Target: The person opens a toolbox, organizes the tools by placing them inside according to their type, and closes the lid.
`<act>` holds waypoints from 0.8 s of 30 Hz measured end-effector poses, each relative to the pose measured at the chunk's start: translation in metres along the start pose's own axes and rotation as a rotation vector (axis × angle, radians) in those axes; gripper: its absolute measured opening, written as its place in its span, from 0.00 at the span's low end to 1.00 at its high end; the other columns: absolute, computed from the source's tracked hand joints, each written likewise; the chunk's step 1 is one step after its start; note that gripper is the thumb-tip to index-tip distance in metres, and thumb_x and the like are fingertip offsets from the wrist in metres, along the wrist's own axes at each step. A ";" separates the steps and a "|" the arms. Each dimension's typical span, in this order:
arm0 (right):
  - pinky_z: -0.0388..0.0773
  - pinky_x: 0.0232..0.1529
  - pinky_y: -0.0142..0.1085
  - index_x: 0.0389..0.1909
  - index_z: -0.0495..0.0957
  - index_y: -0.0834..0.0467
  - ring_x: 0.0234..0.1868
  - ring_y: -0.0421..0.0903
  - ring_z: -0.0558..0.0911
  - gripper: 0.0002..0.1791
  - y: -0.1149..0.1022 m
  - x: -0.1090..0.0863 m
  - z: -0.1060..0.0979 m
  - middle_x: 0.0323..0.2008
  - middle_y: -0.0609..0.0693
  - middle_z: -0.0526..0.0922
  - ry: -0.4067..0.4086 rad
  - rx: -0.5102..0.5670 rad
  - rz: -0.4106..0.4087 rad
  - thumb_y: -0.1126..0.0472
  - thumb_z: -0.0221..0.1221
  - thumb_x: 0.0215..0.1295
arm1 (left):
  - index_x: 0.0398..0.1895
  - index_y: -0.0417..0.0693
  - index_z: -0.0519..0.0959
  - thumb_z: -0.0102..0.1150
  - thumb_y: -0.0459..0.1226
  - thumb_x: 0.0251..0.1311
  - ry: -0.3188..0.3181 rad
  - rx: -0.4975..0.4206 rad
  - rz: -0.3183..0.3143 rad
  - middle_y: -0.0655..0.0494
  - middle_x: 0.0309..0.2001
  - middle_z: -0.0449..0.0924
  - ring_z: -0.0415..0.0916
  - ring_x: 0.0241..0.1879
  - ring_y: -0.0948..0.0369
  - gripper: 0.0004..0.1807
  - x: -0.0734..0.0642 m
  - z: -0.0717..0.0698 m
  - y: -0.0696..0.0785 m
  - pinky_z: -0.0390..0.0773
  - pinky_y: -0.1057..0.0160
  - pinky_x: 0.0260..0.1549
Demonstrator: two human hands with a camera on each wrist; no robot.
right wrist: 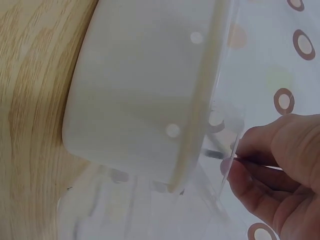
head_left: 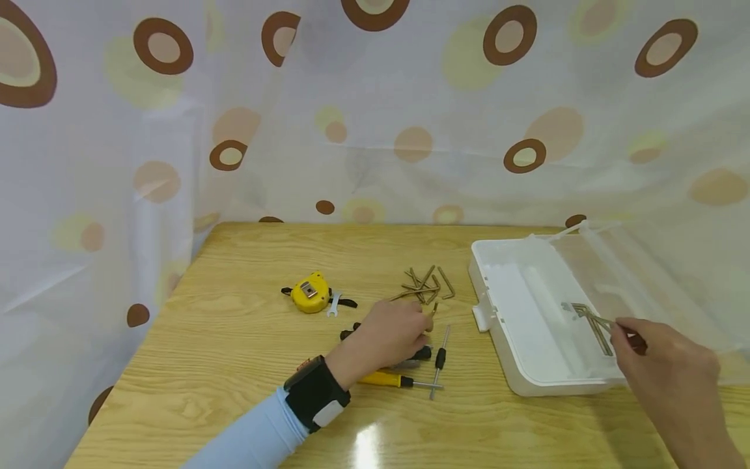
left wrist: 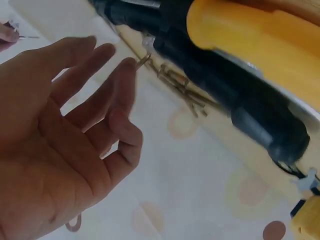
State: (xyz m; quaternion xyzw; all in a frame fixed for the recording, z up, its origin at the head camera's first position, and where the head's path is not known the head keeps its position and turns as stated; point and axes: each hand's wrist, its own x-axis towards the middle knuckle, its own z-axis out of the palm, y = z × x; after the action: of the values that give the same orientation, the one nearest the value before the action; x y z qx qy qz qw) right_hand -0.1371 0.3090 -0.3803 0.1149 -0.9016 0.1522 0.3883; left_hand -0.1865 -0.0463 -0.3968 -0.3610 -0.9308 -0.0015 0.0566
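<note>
Over the right part of the white plastic box (head_left: 521,312), my right hand (head_left: 674,368) pinches a brass-coloured hex key (head_left: 606,322) between thumb and fingertips. More hex keys (head_left: 599,335) lie below it in the box. In the right wrist view, the box wall (right wrist: 130,90) and a clear edge partly hide what the fingers (right wrist: 250,187) hold. My left hand (head_left: 392,332) reaches over the tools, fingers loosely bent, thumb apart. By its fingertips is one hex key (left wrist: 143,61); contact is unclear. Beyond it lies a loose heap of hex keys (head_left: 418,286).
The box's clear lid (head_left: 662,286) leans open to the right. Left of the hands are a yellow tape measure (head_left: 311,292) and a small wrench (head_left: 334,305). A yellow-handled screwdriver (head_left: 383,379), black-handled tools (left wrist: 270,127) and a T-handle tool (head_left: 441,358) lie near the left hand.
</note>
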 end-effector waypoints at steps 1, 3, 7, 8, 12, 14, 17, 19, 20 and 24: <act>0.64 0.18 0.16 0.30 0.87 0.69 0.33 0.04 0.57 0.05 -0.001 0.000 0.000 0.24 0.66 0.87 -0.002 0.004 0.002 0.73 0.66 0.50 | 0.41 0.63 0.88 0.60 0.46 0.72 -0.006 0.021 -0.004 0.64 0.33 0.82 0.77 0.28 0.69 0.07 0.002 0.002 0.001 0.70 0.73 0.20; 0.63 0.18 0.16 0.30 0.87 0.70 0.33 0.04 0.57 0.05 -0.002 0.000 0.000 0.24 0.66 0.86 0.002 0.009 0.007 0.73 0.66 0.50 | 0.37 0.62 0.87 0.59 0.46 0.73 -0.015 0.057 -0.017 0.63 0.32 0.81 0.75 0.25 0.69 0.08 0.004 0.006 0.002 0.68 0.72 0.18; 0.64 0.18 0.16 0.30 0.87 0.71 0.34 0.03 0.56 0.06 -0.004 0.002 -0.001 0.24 0.67 0.86 0.023 0.011 0.006 0.73 0.65 0.51 | 0.28 0.58 0.82 0.57 0.46 0.74 -0.028 0.126 -0.055 0.61 0.29 0.78 0.67 0.20 0.68 0.13 0.008 0.011 0.003 0.63 0.69 0.15; 0.64 0.17 0.16 0.30 0.87 0.71 0.35 0.04 0.56 0.06 -0.004 0.002 -0.001 0.23 0.67 0.86 0.031 0.009 0.000 0.72 0.65 0.51 | 0.26 0.58 0.81 0.57 0.46 0.74 -0.034 0.132 -0.068 0.61 0.29 0.78 0.65 0.20 0.67 0.15 0.009 0.012 0.002 0.63 0.68 0.15; 0.64 0.17 0.17 0.31 0.87 0.71 0.36 0.02 0.55 0.07 -0.006 0.002 -0.004 0.24 0.67 0.86 0.036 0.014 0.008 0.71 0.65 0.52 | 0.22 0.58 0.78 0.60 0.48 0.71 -0.014 0.129 -0.096 0.60 0.26 0.76 0.61 0.18 0.67 0.17 0.014 0.015 0.002 0.58 0.69 0.13; 0.64 0.17 0.17 0.32 0.87 0.70 0.36 0.02 0.56 0.08 -0.007 0.001 -0.006 0.24 0.66 0.86 0.034 0.024 0.009 0.70 0.64 0.53 | 0.19 0.58 0.75 0.62 0.48 0.70 0.007 0.116 -0.103 0.61 0.23 0.72 0.58 0.17 0.67 0.19 0.018 0.016 0.002 0.53 0.69 0.14; 0.65 0.20 0.14 0.33 0.87 0.70 0.39 0.01 0.57 0.08 -0.010 0.000 -0.006 0.26 0.66 0.87 0.049 0.065 -0.001 0.69 0.64 0.55 | 0.16 0.57 0.68 0.62 0.46 0.70 0.023 0.114 -0.117 0.62 0.18 0.60 0.51 0.16 0.67 0.23 0.023 0.017 0.003 0.48 0.68 0.15; 0.66 0.23 0.12 0.35 0.87 0.70 0.40 0.01 0.59 0.08 -0.013 -0.001 -0.005 0.27 0.67 0.87 0.060 0.105 -0.007 0.70 0.64 0.55 | 0.16 0.57 0.64 0.61 0.44 0.71 0.003 0.114 -0.136 0.62 0.17 0.53 0.47 0.16 0.66 0.24 0.025 0.017 0.004 0.45 0.67 0.16; 0.67 0.25 0.11 0.35 0.87 0.69 0.40 0.01 0.60 0.08 -0.014 -0.001 -0.004 0.28 0.67 0.87 0.066 0.126 -0.009 0.70 0.64 0.56 | 0.17 0.57 0.64 0.61 0.44 0.71 -0.009 0.114 -0.147 0.61 0.17 0.51 0.46 0.16 0.66 0.24 0.026 0.017 0.005 0.44 0.66 0.16; 0.67 0.29 0.09 0.35 0.87 0.69 0.39 0.03 0.64 0.07 -0.020 0.001 -0.002 0.28 0.66 0.87 0.086 0.175 -0.011 0.71 0.64 0.56 | 0.17 0.56 0.63 0.60 0.43 0.71 -0.068 0.089 -0.177 0.61 0.17 0.48 0.46 0.16 0.65 0.24 0.027 0.017 0.007 0.44 0.65 0.18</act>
State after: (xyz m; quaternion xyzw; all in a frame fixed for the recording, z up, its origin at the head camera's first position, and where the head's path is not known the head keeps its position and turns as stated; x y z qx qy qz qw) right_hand -0.1302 0.2914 -0.3753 0.1467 -0.8667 0.2329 0.4161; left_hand -0.2033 -0.0221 -0.4108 -0.2746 -0.9595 0.0472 0.0407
